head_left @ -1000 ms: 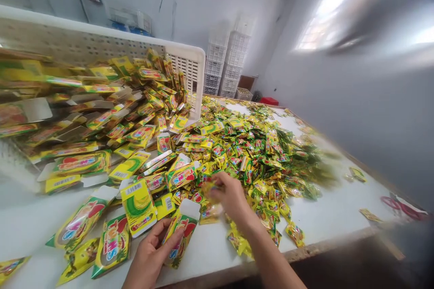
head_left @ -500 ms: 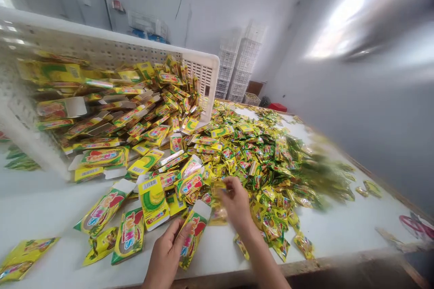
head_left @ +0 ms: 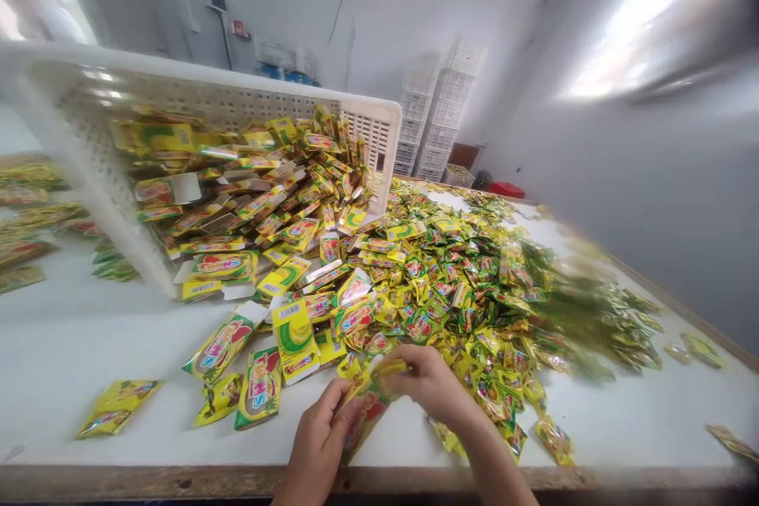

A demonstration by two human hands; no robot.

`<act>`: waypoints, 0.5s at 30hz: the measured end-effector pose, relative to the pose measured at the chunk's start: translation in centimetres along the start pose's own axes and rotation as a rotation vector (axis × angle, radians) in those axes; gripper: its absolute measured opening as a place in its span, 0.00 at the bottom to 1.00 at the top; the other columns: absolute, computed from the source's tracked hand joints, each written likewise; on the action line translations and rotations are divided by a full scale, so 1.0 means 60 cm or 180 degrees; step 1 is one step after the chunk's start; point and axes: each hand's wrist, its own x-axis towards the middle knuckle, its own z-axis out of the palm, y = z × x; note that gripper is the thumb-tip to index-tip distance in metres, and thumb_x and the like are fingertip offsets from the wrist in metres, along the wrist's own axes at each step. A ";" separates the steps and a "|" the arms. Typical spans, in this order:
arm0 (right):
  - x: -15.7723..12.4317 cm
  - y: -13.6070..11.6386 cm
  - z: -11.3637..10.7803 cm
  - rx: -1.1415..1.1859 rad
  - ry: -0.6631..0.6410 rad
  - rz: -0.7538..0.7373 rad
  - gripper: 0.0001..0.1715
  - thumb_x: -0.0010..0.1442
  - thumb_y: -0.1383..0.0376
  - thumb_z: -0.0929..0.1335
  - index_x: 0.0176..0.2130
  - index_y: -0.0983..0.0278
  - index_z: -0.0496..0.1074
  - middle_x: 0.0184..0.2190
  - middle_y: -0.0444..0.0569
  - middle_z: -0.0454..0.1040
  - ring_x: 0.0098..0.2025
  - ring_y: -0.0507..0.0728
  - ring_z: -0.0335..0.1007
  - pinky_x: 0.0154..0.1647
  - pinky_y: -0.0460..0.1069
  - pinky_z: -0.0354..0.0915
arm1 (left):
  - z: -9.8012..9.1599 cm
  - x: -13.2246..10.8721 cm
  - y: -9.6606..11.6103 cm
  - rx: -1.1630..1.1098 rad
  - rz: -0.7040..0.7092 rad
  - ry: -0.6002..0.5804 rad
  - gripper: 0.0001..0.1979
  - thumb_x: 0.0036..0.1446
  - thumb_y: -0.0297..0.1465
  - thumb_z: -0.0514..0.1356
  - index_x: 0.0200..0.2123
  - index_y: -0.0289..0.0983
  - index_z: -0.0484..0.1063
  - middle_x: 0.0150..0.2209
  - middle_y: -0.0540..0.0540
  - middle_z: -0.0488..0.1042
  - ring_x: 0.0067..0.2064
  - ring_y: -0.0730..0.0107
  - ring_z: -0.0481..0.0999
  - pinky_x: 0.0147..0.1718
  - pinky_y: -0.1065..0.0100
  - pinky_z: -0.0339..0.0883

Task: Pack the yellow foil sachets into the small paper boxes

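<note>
Near the table's front edge, my left hand (head_left: 319, 436) grips a small green and yellow carton (head_left: 368, 421), thumb on its printed face. My right hand (head_left: 432, 383) pinches a yellow candy packet (head_left: 391, 370) at the carton's upper end. Blur hides whether the packet is inside the carton or only against it. Just left of my hands lie a yellow carton showing its barcode side (head_left: 296, 344) and a green-edged carton (head_left: 259, 387). Beyond and right of my right hand spreads a heap of shiny wrapped packets (head_left: 456, 277).
A white plastic basket (head_left: 394, 122) lies on its side at the back left, with many flat cartons spilling out. A single packet (head_left: 118, 409) sits at the left on the white table (head_left: 195, 447). Stacked crates (head_left: 439, 122) stand against the far wall.
My right hand has brought the yellow packet from the heap's edge down to the top of the carton in my left hand. The view has shifted left.
</note>
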 end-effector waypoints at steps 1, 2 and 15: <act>-0.001 -0.007 0.000 -0.0204 0.0045 -0.0119 0.15 0.52 0.74 0.67 0.36 0.61 0.80 0.31 0.44 0.77 0.35 0.55 0.72 0.36 0.47 0.67 | 0.001 -0.002 0.003 -0.0028 0.0024 -0.0016 0.16 0.62 0.45 0.55 0.36 0.40 0.73 0.32 0.48 0.78 0.35 0.62 0.75 0.35 0.70 0.67; -0.003 -0.014 0.002 -0.0437 0.0129 -0.0254 0.16 0.51 0.76 0.66 0.35 0.61 0.79 0.33 0.45 0.77 0.36 0.56 0.72 0.38 0.48 0.66 | 0.002 -0.002 0.005 -0.0068 0.0053 -0.0037 0.15 0.62 0.44 0.55 0.37 0.40 0.74 0.32 0.48 0.78 0.35 0.62 0.74 0.35 0.70 0.66; -0.018 -0.037 0.028 -0.1509 0.0238 -0.1279 0.07 0.58 0.69 0.72 0.30 0.57 0.80 0.50 0.48 0.73 0.57 0.63 0.61 0.57 0.59 0.62 | 0.012 0.017 -0.001 -0.1046 -0.0089 -0.0748 0.16 0.54 0.37 0.65 0.45 0.36 0.77 0.42 0.43 0.80 0.45 0.54 0.76 0.45 0.62 0.69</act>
